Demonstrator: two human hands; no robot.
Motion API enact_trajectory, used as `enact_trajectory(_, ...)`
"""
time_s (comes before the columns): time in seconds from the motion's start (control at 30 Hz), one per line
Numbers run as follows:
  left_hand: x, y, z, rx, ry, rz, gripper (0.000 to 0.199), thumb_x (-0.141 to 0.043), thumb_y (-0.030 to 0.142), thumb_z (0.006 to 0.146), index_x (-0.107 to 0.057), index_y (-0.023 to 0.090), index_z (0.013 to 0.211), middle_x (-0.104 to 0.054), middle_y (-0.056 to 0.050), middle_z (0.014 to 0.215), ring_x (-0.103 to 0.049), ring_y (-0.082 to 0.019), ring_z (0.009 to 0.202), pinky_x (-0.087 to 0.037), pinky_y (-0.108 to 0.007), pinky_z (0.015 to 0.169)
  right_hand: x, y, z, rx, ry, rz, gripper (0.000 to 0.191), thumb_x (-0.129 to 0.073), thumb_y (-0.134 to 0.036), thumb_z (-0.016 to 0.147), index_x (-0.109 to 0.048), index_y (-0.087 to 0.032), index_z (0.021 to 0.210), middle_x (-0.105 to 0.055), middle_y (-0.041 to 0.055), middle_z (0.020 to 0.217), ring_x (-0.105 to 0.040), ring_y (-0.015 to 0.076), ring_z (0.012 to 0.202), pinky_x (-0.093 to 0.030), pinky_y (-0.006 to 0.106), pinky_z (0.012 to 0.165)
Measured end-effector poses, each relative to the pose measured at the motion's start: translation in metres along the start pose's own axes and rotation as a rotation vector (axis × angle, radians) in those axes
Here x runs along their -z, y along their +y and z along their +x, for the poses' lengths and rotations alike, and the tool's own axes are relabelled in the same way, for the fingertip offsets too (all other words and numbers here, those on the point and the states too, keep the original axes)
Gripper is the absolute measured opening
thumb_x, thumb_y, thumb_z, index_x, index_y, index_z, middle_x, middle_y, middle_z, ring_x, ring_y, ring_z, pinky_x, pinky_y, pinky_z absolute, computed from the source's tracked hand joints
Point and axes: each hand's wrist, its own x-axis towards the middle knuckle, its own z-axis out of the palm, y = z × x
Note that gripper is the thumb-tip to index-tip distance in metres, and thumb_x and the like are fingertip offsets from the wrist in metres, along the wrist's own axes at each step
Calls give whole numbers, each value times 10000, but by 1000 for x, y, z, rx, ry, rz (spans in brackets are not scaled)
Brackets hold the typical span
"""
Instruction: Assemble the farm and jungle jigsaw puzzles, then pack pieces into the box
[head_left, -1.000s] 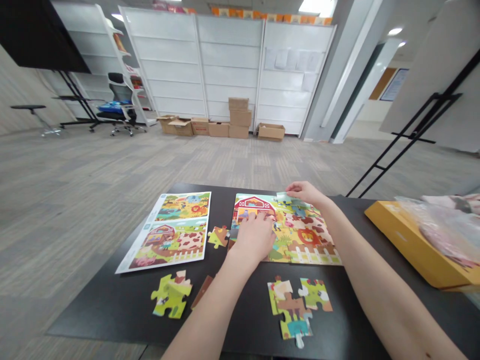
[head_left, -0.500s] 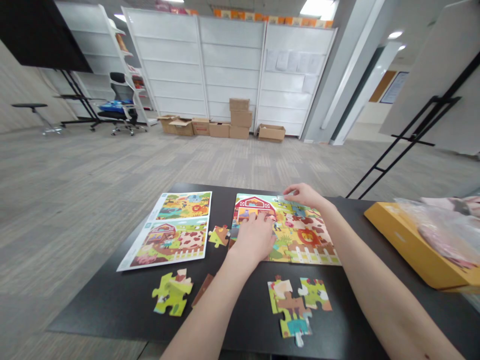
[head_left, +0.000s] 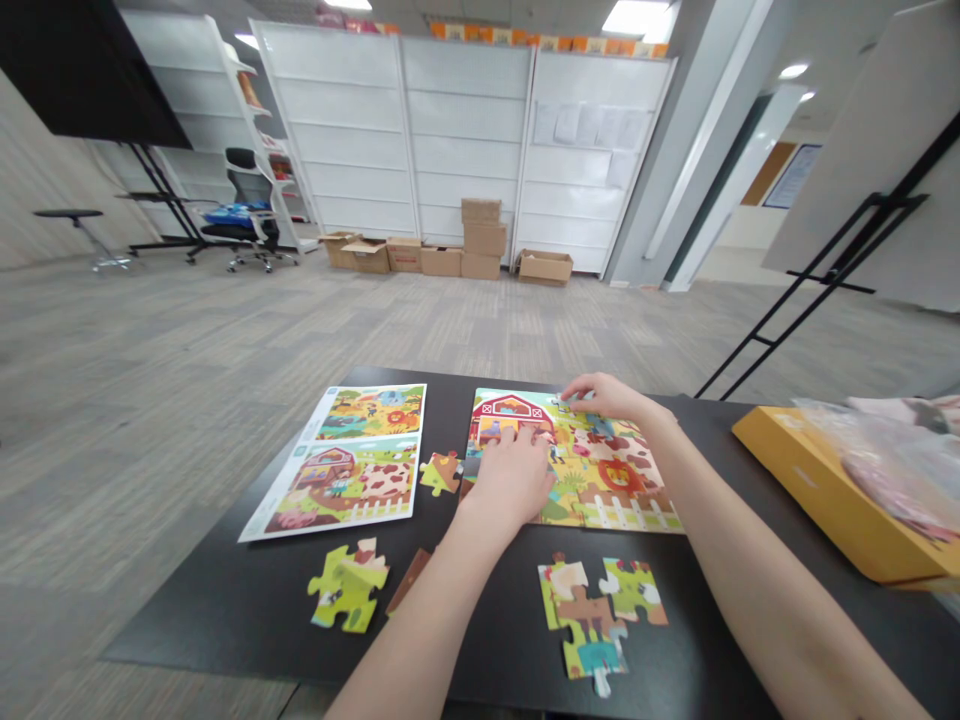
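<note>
A farm jigsaw puzzle (head_left: 622, 478) with a red barn, a cow, a lion and a white fence lies on the black table. My left hand (head_left: 517, 470) rests on its left half, fingers spread flat over the picture. At the puzzle's top edge, the bent fingertips of my right hand (head_left: 606, 396) are on a small light puzzle piece (head_left: 560, 404), mostly hidden by them. A loose yellow-brown piece (head_left: 441, 472) lies left of the puzzle. Nearer me are green pieces (head_left: 346, 588) on the left and a cluster of pieces (head_left: 592, 615) on the right.
A printed reference sheet (head_left: 352, 480) with two pictures lies on the table's left side. On the right stands a yellow box (head_left: 810, 480) with a clear plastic bag (head_left: 885, 460) on top. Beyond the table are cardboard boxes (head_left: 480, 240) and white shelving.
My right hand has shifted slightly left along the puzzle's top edge. My left hand stays in place on the puzzle. The whole view has moved a little.
</note>
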Motion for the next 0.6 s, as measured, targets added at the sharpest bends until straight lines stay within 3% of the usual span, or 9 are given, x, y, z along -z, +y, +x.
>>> enact_trajectory(0.6,1,1,-1,-1,-7,-5,395,-592,339,900,-608,156,1249,-610,-170,1285,-529,-360,1223,-503,-490,975,-5,-9,2,-22,21,1,192,-703,-249,745,-811,-243,904,-792,36,997,-705,244,937,-545,316,845)
